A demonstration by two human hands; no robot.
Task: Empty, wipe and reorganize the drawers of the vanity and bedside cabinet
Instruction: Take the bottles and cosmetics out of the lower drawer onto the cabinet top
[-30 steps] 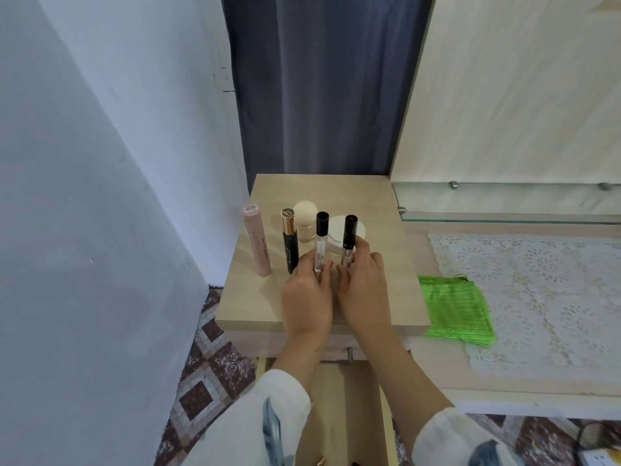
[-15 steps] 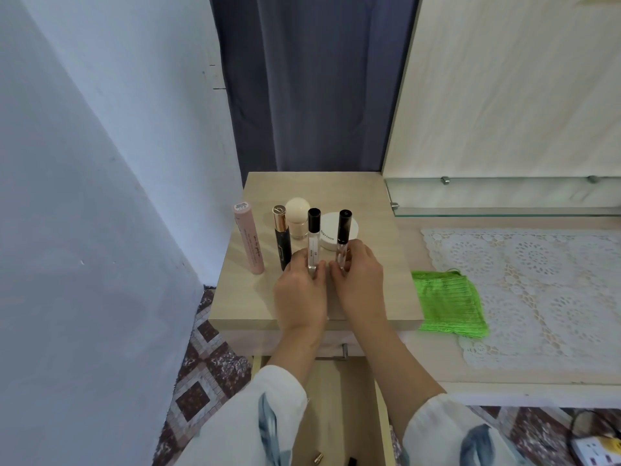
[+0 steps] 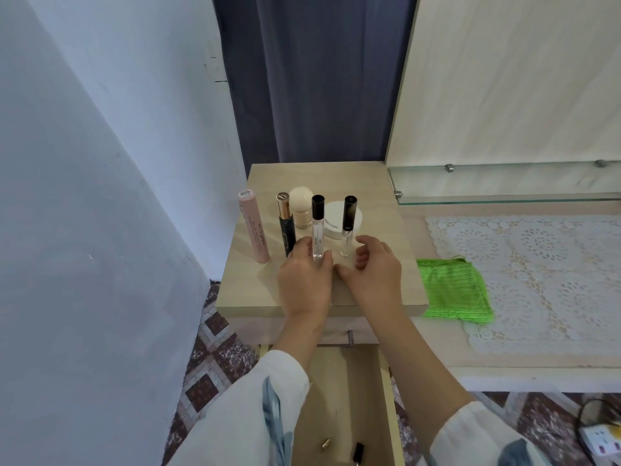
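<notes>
On the cabinet top point(image 3: 255, 290), a clear vial point(image 3: 318, 230) is pinched by the left hand point(image 3: 304, 284).
The right hand point(image 3: 373, 274) is loosely curled beside it, nothing held.

The right hand point(image 3: 373, 274) has let go of the right vial point(image 3: 347, 227).

Home bedroom: vanity point(image 3: 504, 375), lace mat point(image 3: 537, 270), cosmetics point(image 3: 255, 227), curtain point(image 3: 312, 79).

The cabinet top point(image 3: 255, 290) carries a pink tube point(image 3: 253, 227), dark tube point(image 3: 286, 227), cream bottle point(image 3: 301, 208), clear vial point(image 3: 318, 227), second vial point(image 3: 348, 223) and white jar point(image 3: 334, 220).
</notes>
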